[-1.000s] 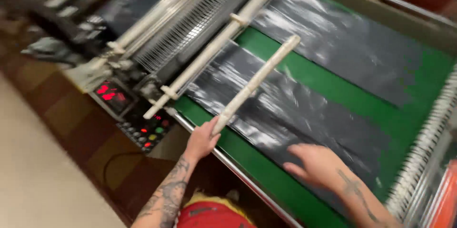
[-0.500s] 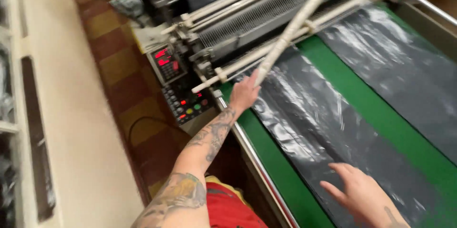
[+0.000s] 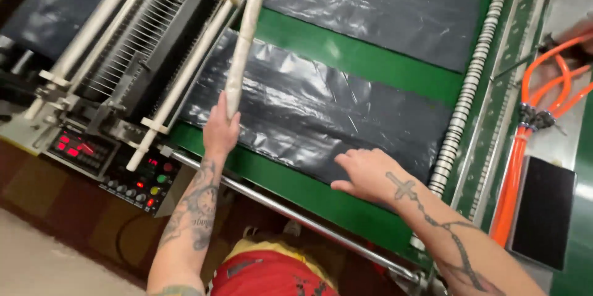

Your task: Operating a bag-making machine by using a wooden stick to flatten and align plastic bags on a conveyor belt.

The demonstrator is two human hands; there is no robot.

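My left hand (image 3: 220, 129) grips the near end of a long pale wooden stick (image 3: 247, 30) that reaches away over a stack of black plastic bags (image 3: 296, 110). The bags lie on a green conveyor belt (image 3: 346, 58). My right hand (image 3: 369, 174) rests flat, fingers spread, on the near right edge of that stack. A second stack of black bags (image 3: 383, 5) lies farther back on the belt.
White rollers and a comb-like bar (image 3: 148, 30) run along the machine's left side, above a control panel (image 3: 133, 178) with red displays and coloured buttons. A ribbed roller (image 3: 469, 86) borders the belt on the right. Orange hoses (image 3: 543, 86) and a black pad (image 3: 543, 209) lie beyond it.
The view has swung right and down over the belt. My right hand moved up onto the near stack of bags. The stick in my left hand now lies along the stack's left edge.
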